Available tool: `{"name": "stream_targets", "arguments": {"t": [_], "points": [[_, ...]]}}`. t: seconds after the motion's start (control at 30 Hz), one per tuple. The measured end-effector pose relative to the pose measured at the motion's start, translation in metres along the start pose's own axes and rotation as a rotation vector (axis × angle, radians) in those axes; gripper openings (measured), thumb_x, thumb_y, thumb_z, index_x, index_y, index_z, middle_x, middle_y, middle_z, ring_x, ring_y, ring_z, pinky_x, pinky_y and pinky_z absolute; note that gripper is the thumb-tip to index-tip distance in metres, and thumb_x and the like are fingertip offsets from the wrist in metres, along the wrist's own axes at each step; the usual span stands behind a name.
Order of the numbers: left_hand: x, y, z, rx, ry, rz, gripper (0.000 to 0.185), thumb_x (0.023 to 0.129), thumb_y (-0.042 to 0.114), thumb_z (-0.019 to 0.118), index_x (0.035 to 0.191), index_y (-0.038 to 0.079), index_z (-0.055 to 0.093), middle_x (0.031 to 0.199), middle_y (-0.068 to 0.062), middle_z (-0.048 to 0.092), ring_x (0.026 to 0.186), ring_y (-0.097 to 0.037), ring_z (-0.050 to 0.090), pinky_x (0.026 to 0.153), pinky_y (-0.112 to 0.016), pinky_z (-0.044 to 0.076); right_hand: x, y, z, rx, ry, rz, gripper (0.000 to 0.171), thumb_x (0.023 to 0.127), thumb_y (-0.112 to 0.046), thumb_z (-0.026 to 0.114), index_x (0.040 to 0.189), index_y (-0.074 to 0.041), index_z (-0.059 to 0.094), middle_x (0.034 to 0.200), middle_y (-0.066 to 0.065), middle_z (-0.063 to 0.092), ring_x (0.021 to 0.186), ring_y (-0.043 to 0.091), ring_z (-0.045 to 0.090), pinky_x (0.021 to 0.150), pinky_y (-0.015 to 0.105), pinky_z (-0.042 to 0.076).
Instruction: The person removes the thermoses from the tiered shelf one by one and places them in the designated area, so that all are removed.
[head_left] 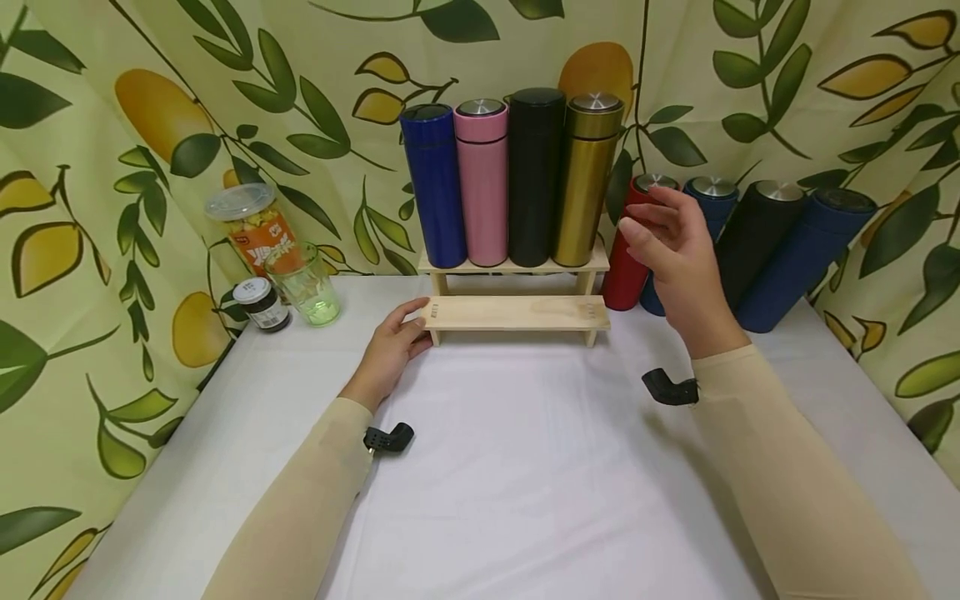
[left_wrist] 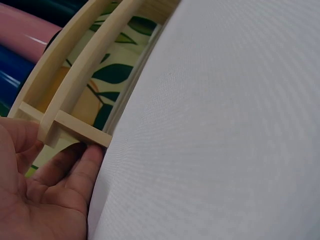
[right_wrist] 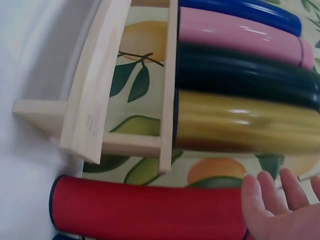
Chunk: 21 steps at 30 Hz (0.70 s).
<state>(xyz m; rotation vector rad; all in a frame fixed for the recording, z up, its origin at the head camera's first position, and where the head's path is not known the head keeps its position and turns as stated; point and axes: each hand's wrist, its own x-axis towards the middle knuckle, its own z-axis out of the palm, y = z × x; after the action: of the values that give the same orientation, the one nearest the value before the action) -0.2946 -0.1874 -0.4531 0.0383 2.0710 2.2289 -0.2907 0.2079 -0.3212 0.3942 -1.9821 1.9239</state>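
A two-tier wooden rack (head_left: 517,312) stands on the table, its lower shelf bare. On its upper shelf are a blue flask (head_left: 433,192), a pink flask (head_left: 483,196), a black flask (head_left: 535,179) and a gold flask (head_left: 587,187). My left hand (head_left: 392,342) holds the rack's left end, fingers against the side leg (left_wrist: 82,129). Beside the rack's right end stands a red flask (right_wrist: 150,207). My right hand (head_left: 678,258) is raised in front of its upper part, fingers spread and slightly bent, holding nothing; whether it touches the flask I cannot tell.
Right of the red flask stand a blue flask (head_left: 712,200), another black flask (head_left: 761,237) and a large blue flask (head_left: 810,258). At the left are a snack tub (head_left: 255,229), a green glass (head_left: 307,287) and a small dark jar (head_left: 262,307). Patterned curtain (head_left: 322,133) hangs behind the white table (head_left: 510,467).
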Motion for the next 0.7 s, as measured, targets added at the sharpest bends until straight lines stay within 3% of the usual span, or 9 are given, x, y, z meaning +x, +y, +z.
{"name": "stream_targets", "arguments": {"t": [0.2,0.4,0.7], "points": [[-0.001,0.002,0.000,0.000,0.001,-0.002,0.047,0.118,0.013,0.049,0.165,0.013,0.047,0.165,-0.024,0.041,0.144,-0.035,0.053,0.113,-0.040,0.051,0.021,0.002,0.020,-0.090,0.015,0.032,0.072,0.105,-0.023,0.077,0.165,-0.015,0.038,0.157,0.013,0.048,0.145,0.031,0.047,0.119,0.035,0.044],[-0.001,0.002,0.001,-0.004,0.001,0.000,0.047,0.118,0.012,0.049,0.165,0.014,0.048,0.164,-0.024,0.042,0.144,-0.034,0.053,0.112,-0.039,0.051,0.039,0.005,0.036,-0.112,0.006,0.071,0.083,0.102,-0.024,0.081,0.169,-0.019,0.032,0.163,0.010,0.042,0.148,0.027,0.044,0.121,0.041,0.042],[-0.001,0.002,0.000,-0.015,0.003,-0.002,0.046,0.118,0.012,0.049,0.164,0.013,0.048,0.163,-0.024,0.043,0.143,-0.035,0.053,0.112,-0.039,0.052,0.060,0.012,0.052,-0.178,0.060,0.080,0.086,0.099,-0.027,0.085,0.168,-0.026,0.033,0.161,0.007,0.045,0.140,0.024,0.051,0.117,0.042,0.046]]}}
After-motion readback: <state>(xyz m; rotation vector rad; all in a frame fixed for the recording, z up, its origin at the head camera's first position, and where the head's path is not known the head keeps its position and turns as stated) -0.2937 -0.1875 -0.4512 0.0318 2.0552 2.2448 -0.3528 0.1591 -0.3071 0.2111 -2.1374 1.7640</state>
